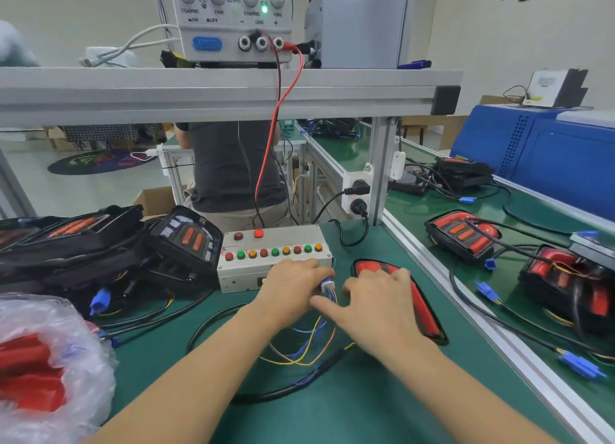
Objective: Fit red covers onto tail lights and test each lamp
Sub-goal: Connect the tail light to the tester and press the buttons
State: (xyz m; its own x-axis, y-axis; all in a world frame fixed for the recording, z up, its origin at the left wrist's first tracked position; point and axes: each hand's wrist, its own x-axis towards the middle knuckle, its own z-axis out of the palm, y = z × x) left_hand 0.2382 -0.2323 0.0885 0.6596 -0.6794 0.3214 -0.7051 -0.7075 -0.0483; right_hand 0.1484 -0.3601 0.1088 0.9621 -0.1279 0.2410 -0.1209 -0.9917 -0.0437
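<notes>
Bare forearms reaching over green table [366, 410]. Left hand [291, 290] pinching small white connector [326, 284] on coloured wires [309, 340], right at front edge of grey test box [263, 270]. Right hand [382, 305] spread flat, fingers straight, resting on red-covered tail light [422, 307]. Uncovered tail lights [186, 240] piled left of left hand; bagged red covers [30, 370] nearer, far left.

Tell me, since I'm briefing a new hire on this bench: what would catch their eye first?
Probably the two hands at centre: the left hand pinches a small white connector with coloured wires beside the grey test box and its row of red, green and amber buttons, while the right hand rests on a red-covered tail light. Next, the bag of red covers at lower left and the power supply with its green lamp lit on the shelf above.
</notes>
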